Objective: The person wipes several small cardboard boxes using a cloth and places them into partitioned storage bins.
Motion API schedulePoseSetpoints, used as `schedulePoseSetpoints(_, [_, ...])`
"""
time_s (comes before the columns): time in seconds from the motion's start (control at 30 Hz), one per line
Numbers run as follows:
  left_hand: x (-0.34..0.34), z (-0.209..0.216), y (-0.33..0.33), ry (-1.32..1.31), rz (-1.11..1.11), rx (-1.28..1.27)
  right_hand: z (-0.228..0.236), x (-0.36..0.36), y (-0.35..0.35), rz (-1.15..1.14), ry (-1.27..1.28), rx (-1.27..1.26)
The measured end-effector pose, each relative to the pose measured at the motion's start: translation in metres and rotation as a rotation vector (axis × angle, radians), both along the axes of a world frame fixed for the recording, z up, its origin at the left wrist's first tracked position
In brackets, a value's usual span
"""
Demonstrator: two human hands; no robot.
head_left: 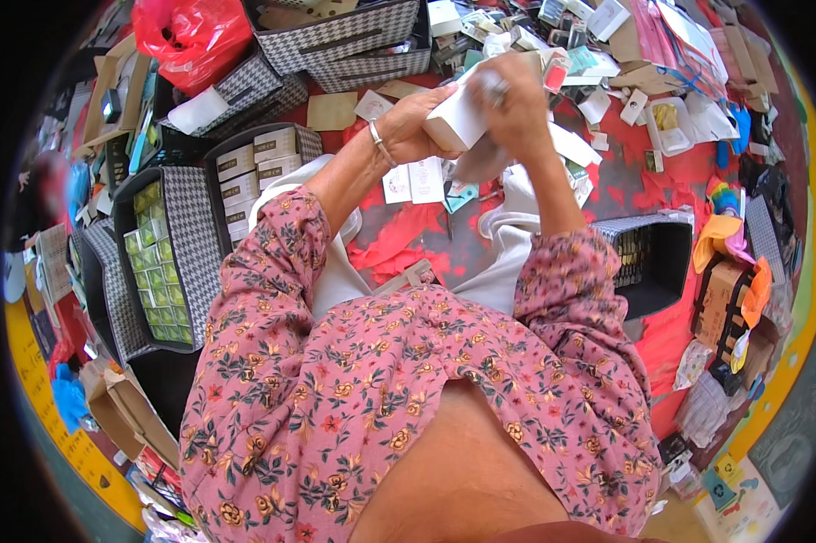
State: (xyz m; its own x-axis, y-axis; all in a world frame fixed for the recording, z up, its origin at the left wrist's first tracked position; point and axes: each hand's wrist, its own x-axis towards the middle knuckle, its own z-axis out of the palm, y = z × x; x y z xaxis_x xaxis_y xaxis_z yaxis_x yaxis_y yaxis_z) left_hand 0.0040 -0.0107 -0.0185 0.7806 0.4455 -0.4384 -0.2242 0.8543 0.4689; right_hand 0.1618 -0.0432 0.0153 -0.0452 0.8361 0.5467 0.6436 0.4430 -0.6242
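Note:
My left hand (410, 127) is closed around the lower left side of a small white box (456, 124), which is tilted in front of me. My right hand (520, 107) is at the box's right side, its fingers curled and blurred by motion. A greyish-brown, cloth-like thing (480, 161) hangs below the right hand, also blurred, and what exactly the fingers hold is hard to make out. Beneath the hands, white printed cards (417, 183) lie near my lap beside a small teal packet (462, 196).
At left, a houndstooth bin (196, 237) holds green packets (159, 271); another holds small white boxes (238, 188). More houndstooth bins (340, 41) and a red plastic bag (191, 45) are at the far left. A dark bin (657, 285) stands at right. Loose small goods cover the far side.

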Motion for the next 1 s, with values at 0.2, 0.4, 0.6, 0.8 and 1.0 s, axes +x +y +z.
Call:
schedulePoseSetpoints(0.2, [-0.003, -0.003, 0.001, 0.003, -0.015, -0.028, -0.006, -0.004, 0.009, -0.103, -0.12, 0.057])
schedulePoseSetpoints(0.4, [-0.008, -0.013, 0.005, -0.078, -0.123, 0.043, -0.015, 0.034, 0.018, -0.302, -0.241, 0.017])
schedulePoseSetpoints(0.6, [-0.003, 0.01, 0.003, 0.084, -0.067, 0.096, -0.018, 0.101, 0.02, -0.689, 0.58, -0.151])
schedulePoseSetpoints(0.8, [0.002, 0.004, 0.001, 0.14, -0.103, 0.369, 0.014, 0.031, 0.01, -0.381, 0.378, -0.197])
schedulePoseSetpoints(1.0, [0.001, 0.005, -0.01, 0.082, -0.173, 0.447, -0.002, 0.022, 0.014, -0.203, -0.384, -0.071])
